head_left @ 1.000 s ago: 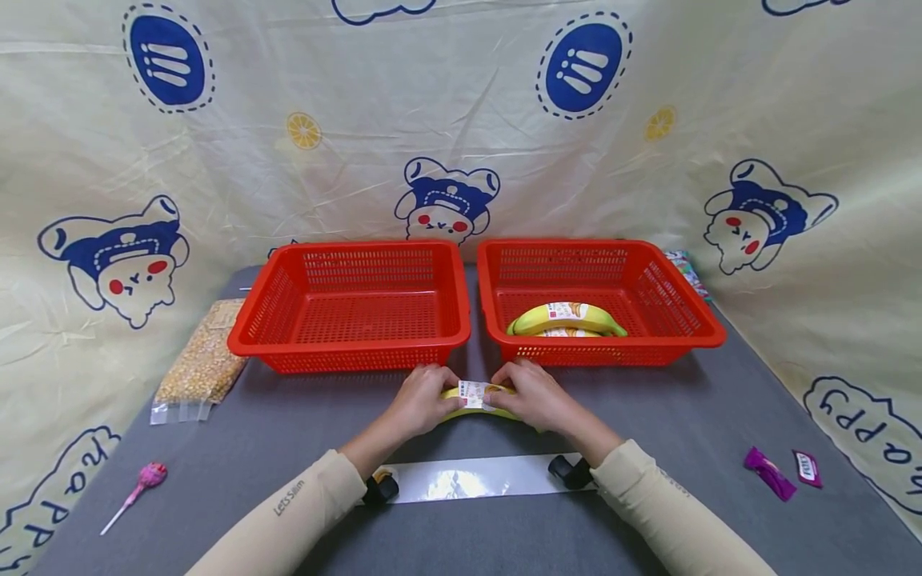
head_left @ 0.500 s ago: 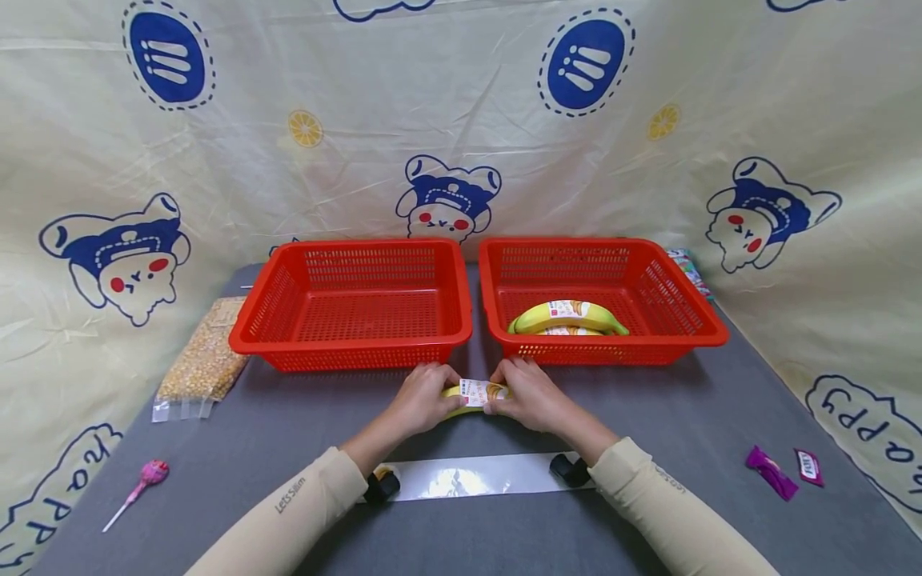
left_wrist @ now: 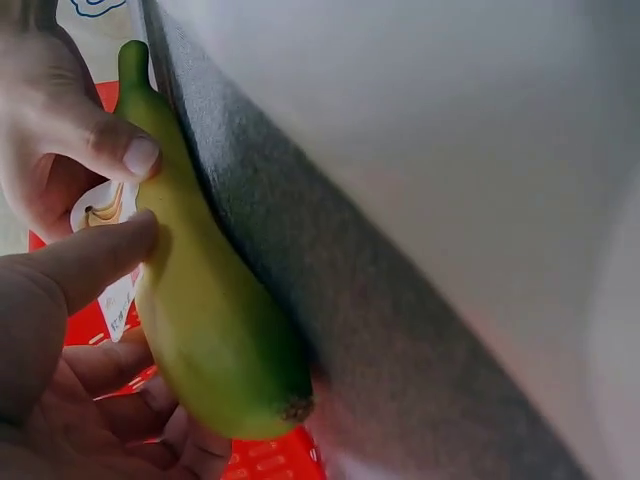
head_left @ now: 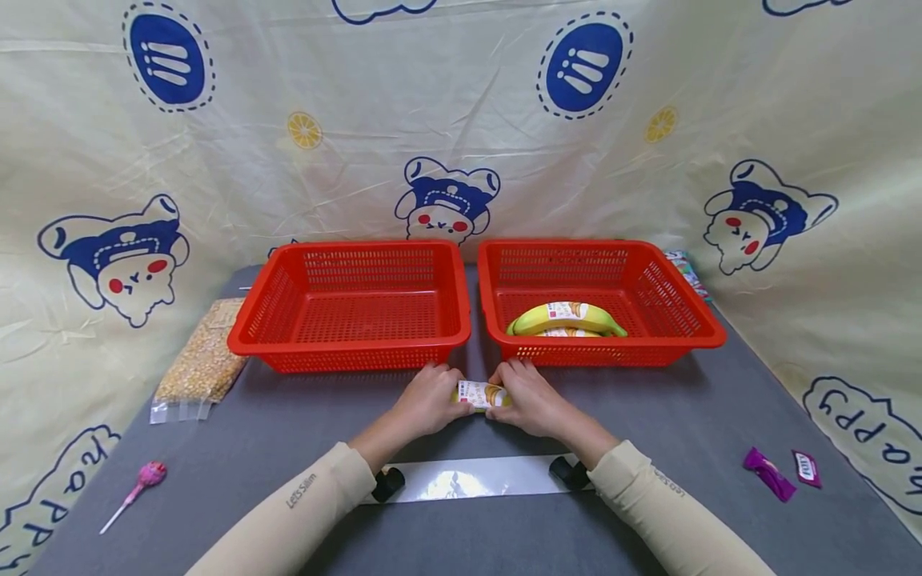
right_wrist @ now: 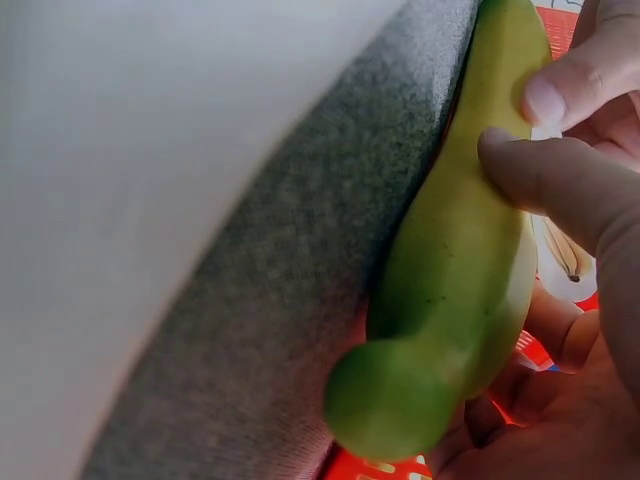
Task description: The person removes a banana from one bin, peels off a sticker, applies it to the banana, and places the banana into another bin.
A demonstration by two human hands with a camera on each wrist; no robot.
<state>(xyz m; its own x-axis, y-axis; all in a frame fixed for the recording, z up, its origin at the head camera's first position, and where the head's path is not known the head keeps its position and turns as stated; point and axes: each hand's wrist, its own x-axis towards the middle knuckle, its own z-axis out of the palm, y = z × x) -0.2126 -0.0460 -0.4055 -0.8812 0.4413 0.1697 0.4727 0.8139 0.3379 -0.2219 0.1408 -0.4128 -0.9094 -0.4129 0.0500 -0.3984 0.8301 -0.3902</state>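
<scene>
The grey table (head_left: 691, 424) carries two red baskets side by side at its far half; the left basket (head_left: 346, 364) shows only its mesh floor, while the right basket (head_left: 598, 356) holds two labelled bananas (head_left: 569, 318). Near the person lies a shiny strip (head_left: 468, 478) on two black clips, a bag of kernels (head_left: 205, 356) at the far left, a lollipop (head_left: 140, 480) at the near left and purple sweets (head_left: 781, 472) at the near right. The banana (head_left: 481, 394) sits just in front of the gap between the baskets — held at both ends; the left hand (head_left: 428, 404) curls round one end, the right hand (head_left: 526, 400) round the other. Compared with a second ago the hands stand closer together and a little farther from the strip, so less of the fruit shows between them; the wrist views show thumbs (left_wrist: 120, 150) pressed on its skin — my judgement is that the grip is tightening for a lift or a bend.
</scene>
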